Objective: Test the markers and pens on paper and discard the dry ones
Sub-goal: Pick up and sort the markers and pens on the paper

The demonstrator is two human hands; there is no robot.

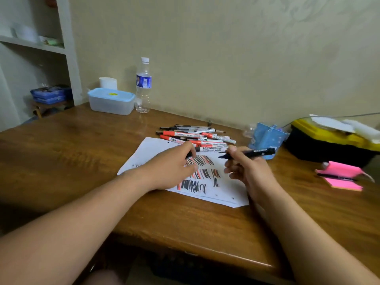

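A pale beige wall (226,58) with a faint pattern backs the brown wooden surface (72,153). A white shelf unit (68,48) stands at left, in soft, even light.

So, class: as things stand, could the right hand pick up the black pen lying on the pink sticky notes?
Probably not yet: the right hand grips a black marker. Nothing stands between it and the black pen on the pink sticky notes, though.
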